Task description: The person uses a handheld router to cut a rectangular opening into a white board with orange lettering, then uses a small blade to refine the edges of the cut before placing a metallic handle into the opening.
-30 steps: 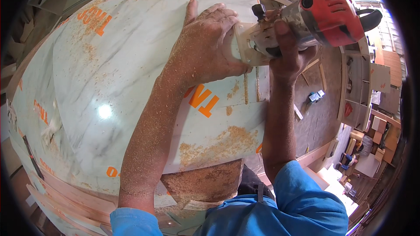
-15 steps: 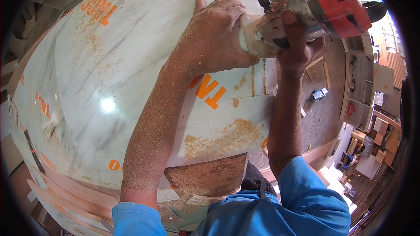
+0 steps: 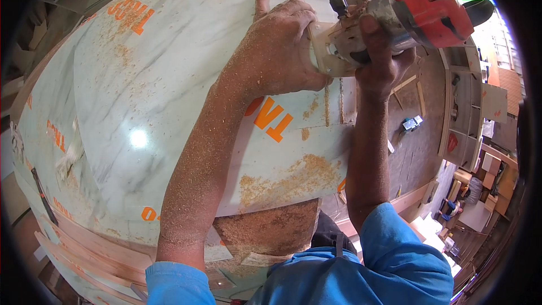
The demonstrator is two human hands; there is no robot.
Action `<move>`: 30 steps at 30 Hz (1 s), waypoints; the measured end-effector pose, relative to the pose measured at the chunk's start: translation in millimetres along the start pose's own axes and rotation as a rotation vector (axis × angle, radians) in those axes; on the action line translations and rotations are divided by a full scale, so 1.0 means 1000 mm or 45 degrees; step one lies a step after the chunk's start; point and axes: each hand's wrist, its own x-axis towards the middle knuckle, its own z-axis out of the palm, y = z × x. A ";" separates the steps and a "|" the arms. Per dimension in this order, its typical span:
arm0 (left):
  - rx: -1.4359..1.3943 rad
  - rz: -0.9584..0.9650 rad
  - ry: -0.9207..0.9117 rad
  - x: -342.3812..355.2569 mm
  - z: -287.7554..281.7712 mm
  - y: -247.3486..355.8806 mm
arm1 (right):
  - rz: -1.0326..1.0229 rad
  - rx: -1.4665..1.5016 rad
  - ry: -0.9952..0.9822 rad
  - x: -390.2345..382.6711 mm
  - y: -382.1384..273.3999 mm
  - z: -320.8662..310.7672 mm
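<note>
A trim router with a red motor housing (image 3: 432,8), a metal body and a pale base plate lies tilted over the far right edge of a white marble-patterned panel (image 3: 158,79). My right hand (image 3: 384,59) wraps round its metal body from the near side. My left hand (image 3: 285,45) grips the base plate, thumb on the near side and little finger stuck out over the panel. The router bit is hidden under the base. Two narrow straight grooves with sawdust run toward me from below the base. Fine dust coats my left hand and forearm.
Sawdust (image 3: 293,181) lies in patches on the panel, which has orange printing. A dark tool with a long handle (image 3: 44,195) rests at the left, beside wood strips (image 3: 96,251). A brown board (image 3: 268,229) sits near my body. Wooden shelving (image 3: 466,110) stands at the right.
The router and my right hand have shifted slightly to the left. My left hand keeps its grip on the base plate, almost unmoved.
</note>
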 end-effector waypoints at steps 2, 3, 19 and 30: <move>0.023 -0.016 -0.040 0.000 -0.001 0.000 | 0.039 0.076 0.005 0.001 -0.001 0.001; 0.003 -0.018 -0.033 0.000 -0.001 0.000 | -0.001 -0.004 -0.010 0.001 -0.002 0.001; -0.029 -0.037 -0.042 0.000 -0.002 0.001 | 0.377 0.185 0.215 0.007 -0.010 0.010; 0.012 -0.134 -0.195 0.000 -0.008 0.003 | 0.330 0.126 0.181 0.007 -0.014 0.012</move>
